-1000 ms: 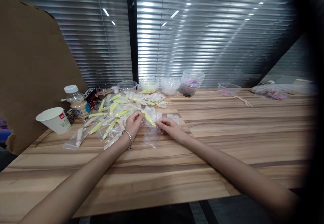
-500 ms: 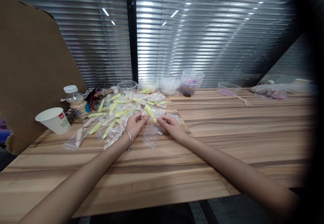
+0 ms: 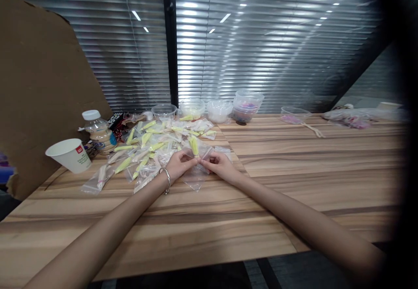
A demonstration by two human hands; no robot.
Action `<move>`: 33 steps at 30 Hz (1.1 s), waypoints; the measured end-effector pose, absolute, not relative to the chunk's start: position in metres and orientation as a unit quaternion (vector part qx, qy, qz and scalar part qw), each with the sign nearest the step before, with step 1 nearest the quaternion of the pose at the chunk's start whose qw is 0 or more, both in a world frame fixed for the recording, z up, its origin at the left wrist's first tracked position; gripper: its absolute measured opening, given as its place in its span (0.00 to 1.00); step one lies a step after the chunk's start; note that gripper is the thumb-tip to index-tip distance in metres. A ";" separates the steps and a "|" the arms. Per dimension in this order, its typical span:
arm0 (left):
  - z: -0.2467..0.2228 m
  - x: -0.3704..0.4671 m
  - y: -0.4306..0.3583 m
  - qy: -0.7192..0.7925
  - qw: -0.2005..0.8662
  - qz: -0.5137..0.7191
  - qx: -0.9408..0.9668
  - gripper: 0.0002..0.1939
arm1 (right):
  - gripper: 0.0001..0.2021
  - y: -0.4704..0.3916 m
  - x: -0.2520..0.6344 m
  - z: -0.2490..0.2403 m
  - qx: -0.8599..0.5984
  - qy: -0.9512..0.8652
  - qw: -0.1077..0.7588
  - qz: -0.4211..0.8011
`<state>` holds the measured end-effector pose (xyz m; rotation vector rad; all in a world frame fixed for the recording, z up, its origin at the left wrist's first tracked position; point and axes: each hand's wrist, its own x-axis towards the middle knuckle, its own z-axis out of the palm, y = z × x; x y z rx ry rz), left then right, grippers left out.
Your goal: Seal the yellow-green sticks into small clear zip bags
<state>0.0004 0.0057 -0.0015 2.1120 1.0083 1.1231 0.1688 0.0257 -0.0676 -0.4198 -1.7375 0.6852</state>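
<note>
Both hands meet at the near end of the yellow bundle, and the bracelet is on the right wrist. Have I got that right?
Not quite: the head view shows the bracelet on the left wrist. The rest stands: the left hand and right hand meet at the near end of the yellow bundle.

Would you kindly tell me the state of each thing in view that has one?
Left hand, pinching the clear bag
Right hand, pinching the clear bag
Yellow bundle, inside the clear bag
Bottle, capped
Paper cup, uncovered
Bagged bundles, loosely spread
Tubs, stacked
Blinds, lowered
</note>
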 end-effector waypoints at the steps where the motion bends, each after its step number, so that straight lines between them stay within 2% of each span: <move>1: -0.002 0.000 0.006 0.375 0.259 0.404 0.793 0.21 | 0.17 0.025 0.169 -0.067 -0.178 -0.744 0.573 0.295; 7: -0.001 0.000 0.006 0.397 0.210 0.408 0.795 0.21 | 0.16 0.025 0.168 -0.066 -0.148 -0.733 0.580 0.322; 18: -0.004 0.000 0.007 0.405 0.245 0.386 0.792 0.21 | 0.14 0.034 0.167 -0.068 -0.136 -0.681 0.619 0.366; 23: -0.006 0.000 0.011 0.369 0.257 0.398 0.800 0.22 | 0.15 0.032 0.167 -0.067 -0.124 -0.684 0.602 0.393; 33: -0.009 -0.003 0.017 0.394 0.225 0.410 0.791 0.21 | 0.15 0.025 0.169 -0.063 -0.155 -0.677 0.624 0.360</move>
